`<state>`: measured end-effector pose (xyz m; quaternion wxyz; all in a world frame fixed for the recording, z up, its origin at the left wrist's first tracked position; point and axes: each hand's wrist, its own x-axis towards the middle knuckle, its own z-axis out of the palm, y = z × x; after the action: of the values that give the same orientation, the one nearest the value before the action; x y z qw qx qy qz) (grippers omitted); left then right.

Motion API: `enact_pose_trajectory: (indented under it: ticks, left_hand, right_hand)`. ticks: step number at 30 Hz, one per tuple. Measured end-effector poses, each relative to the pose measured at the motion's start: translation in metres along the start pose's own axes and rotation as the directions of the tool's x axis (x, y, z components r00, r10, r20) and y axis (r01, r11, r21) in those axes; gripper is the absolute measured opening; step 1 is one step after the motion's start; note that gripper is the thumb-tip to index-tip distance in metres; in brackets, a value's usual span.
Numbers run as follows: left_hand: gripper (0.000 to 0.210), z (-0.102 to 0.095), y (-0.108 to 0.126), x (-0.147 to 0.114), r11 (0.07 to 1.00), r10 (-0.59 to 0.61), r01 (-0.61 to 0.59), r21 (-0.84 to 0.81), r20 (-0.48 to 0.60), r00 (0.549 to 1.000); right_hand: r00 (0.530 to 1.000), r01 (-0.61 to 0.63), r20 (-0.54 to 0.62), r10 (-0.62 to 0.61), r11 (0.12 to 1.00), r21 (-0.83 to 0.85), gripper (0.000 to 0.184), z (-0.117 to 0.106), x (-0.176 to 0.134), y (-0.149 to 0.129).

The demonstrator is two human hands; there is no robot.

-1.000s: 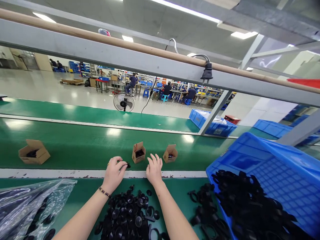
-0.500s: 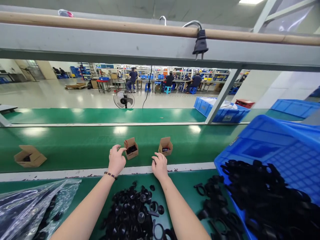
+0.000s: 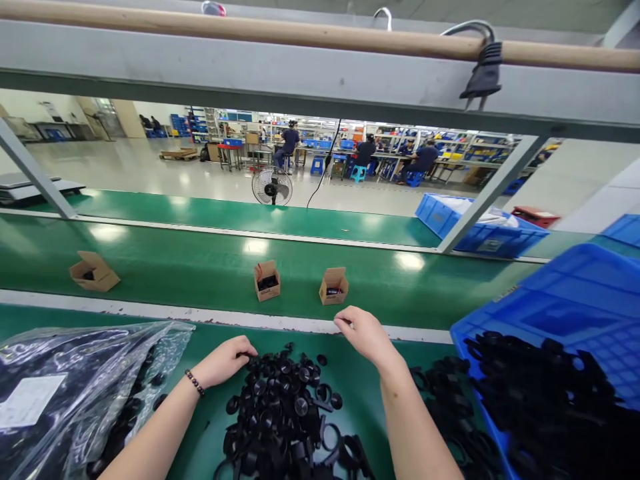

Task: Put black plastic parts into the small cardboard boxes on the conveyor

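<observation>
My left hand is at the upper left edge of a pile of small black plastic caps and rings, its fingers pinched together; what lies between them is hidden. Over the pale edge strip of the belt, my right hand hangs with thumb and fingertips closed; I cannot make out anything in them. Just beyond it stands an open small cardboard box with dark parts and a bit of red inside. Another open cardboard box of the same kind stands to its left, holding black parts.
A third open box stands farther left on the green belt. A clear plastic bag of black parts lies at left. At right, a blue crate holds black pieces, with more rings beside it. A metal frame post rises behind.
Both hands have drawn back from the two boxes. My left hand has come down to the pile; my right has moved off the right box and closed its fingers. The view has shifted.
</observation>
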<state>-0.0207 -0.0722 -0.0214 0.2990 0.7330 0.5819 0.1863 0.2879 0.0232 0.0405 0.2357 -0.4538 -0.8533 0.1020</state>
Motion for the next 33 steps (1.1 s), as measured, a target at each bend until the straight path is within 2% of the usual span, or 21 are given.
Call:
enact_pose_trajectory:
  ticks: [3, 5, 11, 14, 18, 21, 23, 25, 28, 30, 33]
  left_hand:
    - [0.032, 0.004, 0.0, 0.001, 1.0, 0.01, -0.01, -0.004, 0.032, 0.999]
    - [0.027, 0.007, 0.0, 0.003, 1.0, 0.0, 0.0, 0.011, 0.042, 0.999]
    - [0.024, 0.015, -0.001, 0.005, 0.998, 0.033, -0.035, 0.046, 0.039, 0.999]
    - [0.027, 0.016, -0.001, 0.003, 0.993, 0.083, -0.086, 0.08, 0.042, 0.996]
    - [0.026, 0.012, -0.001, 0.0, 0.991, 0.097, -0.098, 0.091, 0.02, 0.995]
    - [0.024, 0.002, -0.002, -0.005, 0.998, 0.047, -0.047, 0.046, -0.012, 0.999]
    - [0.025, -0.006, -0.002, -0.008, 1.0, 0.017, -0.016, 0.012, -0.046, 0.999]
    - [0.025, -0.012, -0.001, -0.011, 1.0, 0.003, -0.005, -0.025, -0.096, 0.995]
    - [0.024, -0.016, 0.001, -0.012, 0.997, -0.023, 0.008, -0.074, -0.21, 0.977]
    - [0.023, -0.014, 0.003, -0.008, 0.994, -0.054, 0.024, -0.102, -0.3, 0.953]
    - [0.022, -0.01, 0.01, 0.01, 0.993, -0.074, 0.028, -0.113, -0.427, 0.901]
  right_hand:
    - [0.998, -0.025, 0.063, 0.028, 0.998, -0.051, 0.023, -0.024, -0.021, -0.004]
    - [0.99, -0.057, 0.127, 0.068, 0.995, -0.088, 0.023, -0.036, -0.037, -0.004]
    - [0.941, -0.175, 0.256, 0.223, 0.964, -0.198, 0.021, -0.054, -0.087, -0.01]
    - [0.909, -0.162, 0.35, 0.225, 0.966, -0.2, 0.022, -0.048, -0.108, -0.024]
    - [0.857, -0.094, 0.489, 0.163, 0.982, -0.163, 0.018, -0.019, -0.132, -0.048]
    - [0.833, -0.108, 0.506, 0.224, 0.962, -0.249, 0.021, 0.003, -0.144, -0.06]
    - [0.828, -0.111, 0.504, 0.246, 0.953, -0.282, 0.019, 0.005, -0.147, -0.063]
    - [0.852, -0.102, 0.467, 0.236, 0.951, -0.293, 0.017, -0.002, -0.14, -0.062]
    - [0.932, -0.083, 0.309, 0.192, 0.939, -0.334, 0.019, -0.015, -0.106, -0.056]
    - [0.975, -0.046, 0.186, 0.12, 0.931, -0.361, 0.022, -0.013, -0.065, -0.051]
    - [0.997, 0.062, 0.056, -0.043, 0.92, -0.388, 0.026, 0.014, 0.008, -0.042]
